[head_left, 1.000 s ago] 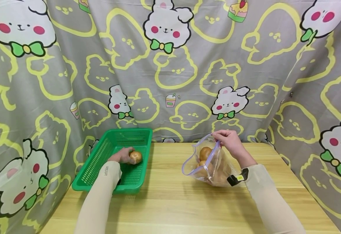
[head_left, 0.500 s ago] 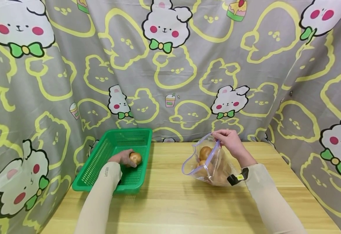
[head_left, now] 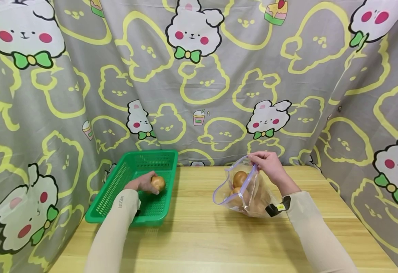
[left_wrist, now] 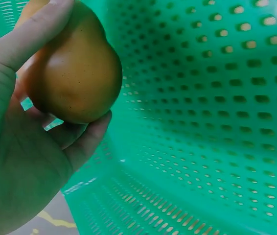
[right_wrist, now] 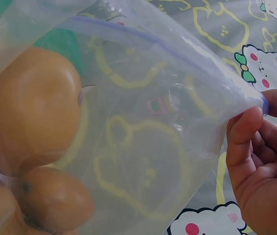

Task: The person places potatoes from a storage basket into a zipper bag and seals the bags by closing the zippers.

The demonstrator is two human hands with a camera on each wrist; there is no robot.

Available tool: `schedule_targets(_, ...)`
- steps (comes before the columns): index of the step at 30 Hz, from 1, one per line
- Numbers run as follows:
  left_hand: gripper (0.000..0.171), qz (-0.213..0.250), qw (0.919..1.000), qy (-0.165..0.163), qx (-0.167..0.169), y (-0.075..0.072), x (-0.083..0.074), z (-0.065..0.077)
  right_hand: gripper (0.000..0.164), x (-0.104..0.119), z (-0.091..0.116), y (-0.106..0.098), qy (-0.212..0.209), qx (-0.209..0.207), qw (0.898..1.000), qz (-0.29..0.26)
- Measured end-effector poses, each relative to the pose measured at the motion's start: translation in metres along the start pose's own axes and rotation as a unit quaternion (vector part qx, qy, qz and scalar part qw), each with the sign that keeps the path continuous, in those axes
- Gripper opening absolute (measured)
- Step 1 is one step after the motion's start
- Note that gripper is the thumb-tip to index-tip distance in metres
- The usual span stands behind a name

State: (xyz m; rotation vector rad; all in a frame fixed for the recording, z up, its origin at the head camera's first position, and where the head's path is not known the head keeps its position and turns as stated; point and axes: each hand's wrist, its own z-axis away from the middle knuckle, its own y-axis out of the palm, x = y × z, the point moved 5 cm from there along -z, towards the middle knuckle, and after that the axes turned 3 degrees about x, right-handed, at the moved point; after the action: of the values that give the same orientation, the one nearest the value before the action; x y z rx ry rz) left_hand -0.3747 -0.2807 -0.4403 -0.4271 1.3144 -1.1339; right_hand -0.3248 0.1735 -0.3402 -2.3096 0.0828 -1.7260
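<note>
Inside the green basket (head_left: 167, 217), my left hand (head_left: 146, 182) grips a brown pear (head_left: 158, 183). The left wrist view shows the thumb over the upper part of that pear (left_wrist: 77, 73) and fingertips under its rounded side, close to the perforated wall. On the right, my right hand (head_left: 268, 165) pinches the purple zip edge of a clear zip bag (head_left: 231, 201), holding its mouth apart. Several brown pear-like fruits (head_left: 240, 179) lie in the bag; in the right wrist view one large fruit (right_wrist: 35, 107) shows through the plastic.
Both basket and bag stand on a wooden table (head_left: 199, 235), with a stretch of tabletop between them. A grey curtain (head_left: 205, 129) with cartoon rabbits hangs behind and along both sides. A small black device (head_left: 276, 207) is strapped to the right wrist.
The pear has turned slightly in my left hand, and the hand has shifted very little within the basket. My right hand and the bag stay in place.
</note>
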Motion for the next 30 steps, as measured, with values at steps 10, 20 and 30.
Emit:
schedule_targets(10,0.061,0.020,0.9985,0.039,-0.033,-0.017,-0.020,0.007,0.035,0.003,0.001,0.002,0.000,0.010,1.000,-0.010)
schedule_targets(20,0.068,0.008,0.9938,0.087,-0.069,-0.033,-0.041,0.021,0.035,0.004,0.001,0.002,0.002,0.009,1.000,-0.015)
schedule_targets(30,0.069,0.012,0.9892,0.122,-0.081,-0.033,-0.072,0.033,0.035,0.002,0.000,0.002,0.001,0.007,1.000,-0.012)
